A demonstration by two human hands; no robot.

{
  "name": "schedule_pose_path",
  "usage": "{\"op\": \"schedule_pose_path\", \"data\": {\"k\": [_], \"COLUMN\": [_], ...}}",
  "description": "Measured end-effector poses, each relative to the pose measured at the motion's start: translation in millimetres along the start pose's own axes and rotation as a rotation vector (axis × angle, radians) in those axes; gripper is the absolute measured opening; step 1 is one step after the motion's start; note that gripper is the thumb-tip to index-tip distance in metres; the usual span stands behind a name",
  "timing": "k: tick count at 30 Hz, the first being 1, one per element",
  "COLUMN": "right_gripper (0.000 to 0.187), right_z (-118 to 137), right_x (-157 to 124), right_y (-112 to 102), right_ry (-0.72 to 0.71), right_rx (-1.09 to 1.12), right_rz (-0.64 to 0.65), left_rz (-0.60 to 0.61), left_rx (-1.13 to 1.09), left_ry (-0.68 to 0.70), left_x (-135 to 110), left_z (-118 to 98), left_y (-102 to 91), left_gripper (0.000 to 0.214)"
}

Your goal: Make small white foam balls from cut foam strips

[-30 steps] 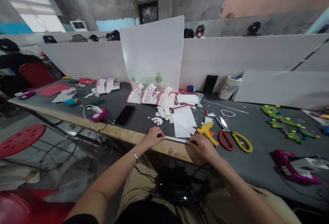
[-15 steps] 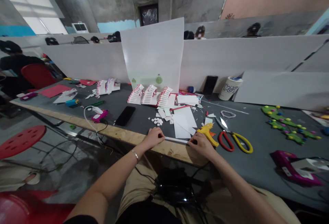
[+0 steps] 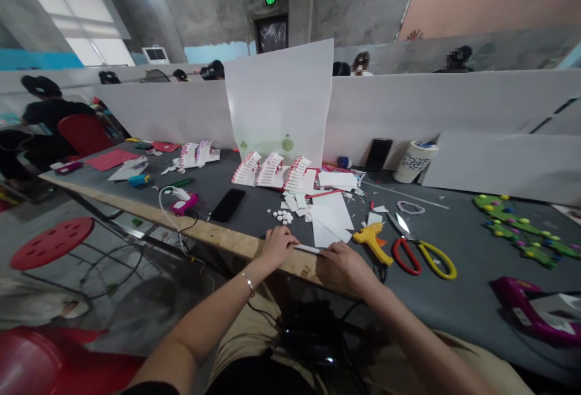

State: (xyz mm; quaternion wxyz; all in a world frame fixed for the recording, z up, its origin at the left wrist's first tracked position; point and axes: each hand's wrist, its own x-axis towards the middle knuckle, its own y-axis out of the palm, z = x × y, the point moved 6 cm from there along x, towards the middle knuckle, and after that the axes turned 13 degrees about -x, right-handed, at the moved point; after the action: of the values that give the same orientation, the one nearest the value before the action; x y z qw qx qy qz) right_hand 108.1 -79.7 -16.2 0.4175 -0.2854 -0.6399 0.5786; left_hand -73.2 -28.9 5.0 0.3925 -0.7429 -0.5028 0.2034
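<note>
Left hand [image 3: 279,247] and right hand [image 3: 345,262], grips closed, pinch 1 end each of a white strip [image 3: 308,249] above the surface [image 3: 454,304] edge; white card [image 3: 329,219] lies just beyond the strip, a glue gun [image 3: 372,241] just right of it.

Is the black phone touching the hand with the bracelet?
Apart. The head view shows the black phone lying on the grey table top, with bare table between it and the left hand.
</note>
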Motion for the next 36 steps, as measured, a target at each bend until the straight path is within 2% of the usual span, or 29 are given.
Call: {"op": "schedule_pose_path", "data": {"k": [1,3,4,6,7,8,9,10,12,14,16,18,20,23,28,36], "right_gripper": [0.036,0.036,0.035,0.034,0.034,0.034,0.034,0.033,0.031,0.029,0.030,0.031,0.030,0.029,0.018,0.016], "right_z": [2.2,3.5,3.3,2.3,1.8,1.6,1.5,1.5,1.8,2.4,2.9,3.2,3.2,0.5,-11.6,-18.9], "right_x": [0.5,1.3,1.7,2.4,2.7,3.0,3.3,3.5,3.5,2.8,1.5,0.0,-1.3,-2.3,-4.1,-7.7], "right_y": [-0.3,-0.6,-0.7,-1.0,-1.2,-1.2,-1.0,-0.5,0.9,2.5,3.2,2.9,1.7,-1.2,-5.3,-2.8], "right_ry": [-0.005,-0.007,-0.007,-0.005,-0.005,-0.004,-0.003,-0.001,0.006,0.012,0.017,0.024,0.033,0.064,0.153,0.161], "right_rx": [-0.020,-0.051,-0.061,-0.074,-0.078,-0.081,-0.084,-0.089,-0.100,-0.109,-0.114,-0.114,-0.105,-0.077,-0.026,0.040], "right_rz": [0.008,0.016,0.017,0.014,0.011,0.009,0.007,0.006,0.002,-0.007,-0.021,-0.039,-0.056,-0.085,-0.133,-0.152], "left_rz": [-0.060,-0.374,-0.552,-0.914,-0.931,-0.892,-0.753,-0.610,-0.449,-0.334,-0.183,-0.060,0.007,0.029,0.024,0.028], "left_rx": [0.014,0.041,0.041,0.002,-0.012,-0.028,-0.025,0.013,0.099,0.090,0.052,0.060,0.087,0.097,0.025,-0.093], "left_ry": [0.016,0.085,0.053,-0.120,-0.158,-0.165,-0.131,-0.052,0.138,0.373,0.551,0.581,0.502,0.425,0.419,0.320], "left_x": [-12.0,-48.2,-71.4,-122.3,-138.0,-146.7,-145.4,-138.7,-115.5,-82.6,-49.6,-23.3,-7.1,-1.6,-1.6,5.2], "left_z": [7.4,31.2,50.3,91.4,103.4,108.4,104.8,92.2,52.4,5.0,-33.2,-51.6,-52.1,-42.8,-38.3,-32.1], "left_y": [-11.5,-53.1,-76.7,-119.7,-129.8,-133.9,-129.0,-118.2,-87.9,-49.8,-10.6,20.3,38.7,46.7,43.0,39.0], "left_gripper": [0.026,0.030,0.031,0.028,0.031,0.034,0.035,0.033,0.026,0.022,0.022,0.018,0.013,0.012,0.010,0.012]}}
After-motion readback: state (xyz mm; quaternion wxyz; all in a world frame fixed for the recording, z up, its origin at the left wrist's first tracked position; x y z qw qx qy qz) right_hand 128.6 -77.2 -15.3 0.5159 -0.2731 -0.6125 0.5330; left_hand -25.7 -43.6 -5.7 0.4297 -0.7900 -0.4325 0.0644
